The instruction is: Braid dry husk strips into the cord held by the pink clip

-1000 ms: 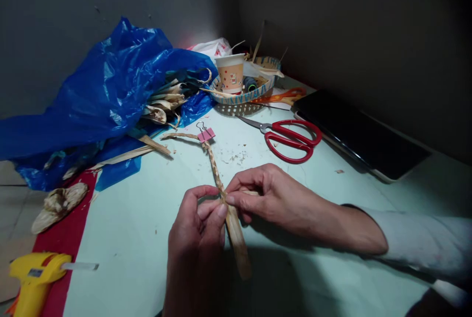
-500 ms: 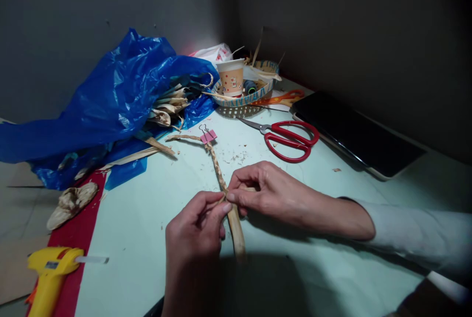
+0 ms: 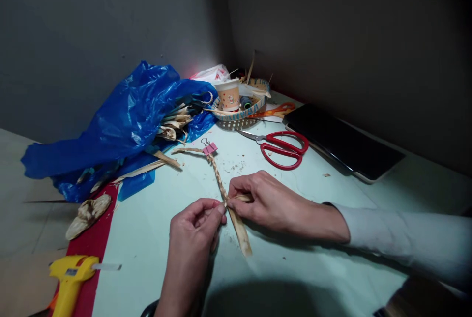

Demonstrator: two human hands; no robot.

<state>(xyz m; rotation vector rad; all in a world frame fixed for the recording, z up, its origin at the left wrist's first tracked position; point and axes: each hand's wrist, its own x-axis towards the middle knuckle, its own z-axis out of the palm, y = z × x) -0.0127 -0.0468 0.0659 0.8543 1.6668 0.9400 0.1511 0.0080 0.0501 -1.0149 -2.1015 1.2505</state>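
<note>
The scene is dim overall, lit by one pool of light that falls on the pale green table point(image 3: 295, 258) from near the camera. The walls behind sink into near black and corners darken like a vignette. The blue plastic bag point(image 3: 121, 120) throws small glints of glare. A broad dark shadow lies along the bottom edge of the table. The wide lens bends the table's edges. Detail is soft, and the yellow glue gun point(image 3: 70, 282) looks slightly blurred.
</note>
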